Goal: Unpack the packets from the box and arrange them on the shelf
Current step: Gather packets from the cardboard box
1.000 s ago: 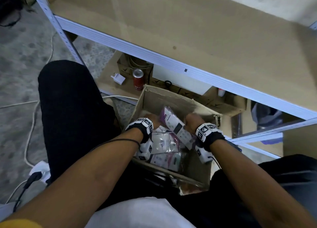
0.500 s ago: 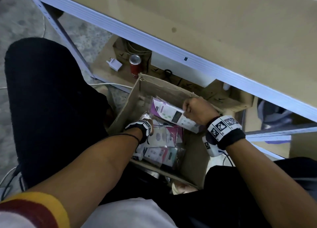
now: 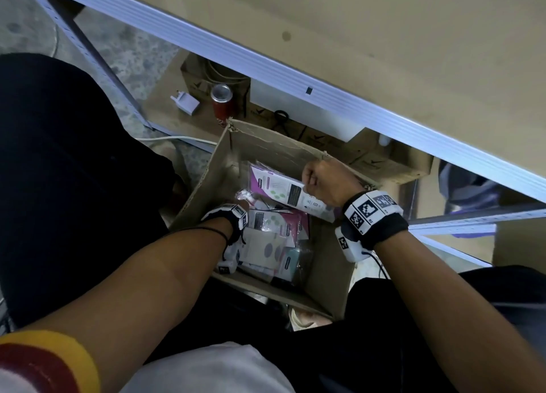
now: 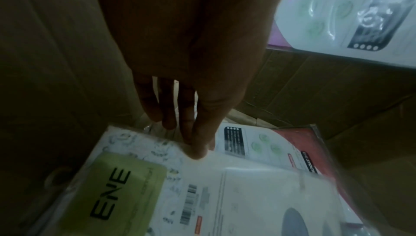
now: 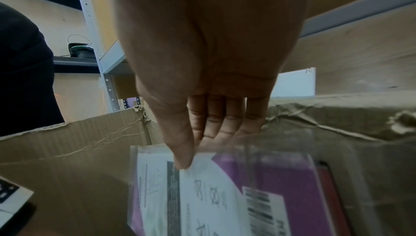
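I am pinching the purple-and-white packet (image 3: 283,190) at its near end with my right hand (image 3: 323,180), thumb over fingers, holding it tilted inside the cardboard box (image 3: 267,147). My left hand (image 4: 193,65) is reaching deeper into the box, fingers straight and loosely together, fingertips touching the green-labelled packet (image 4: 126,183) lying on the pile there.

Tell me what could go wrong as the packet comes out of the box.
1. The right hand pinches only the slippery plastic edge of the purple-and-white packet; it could slide free.
2. The shelf edge overhangs the box; a straight lift might knock the packet against it.
3. The left hand is among loose packets, which may shift.
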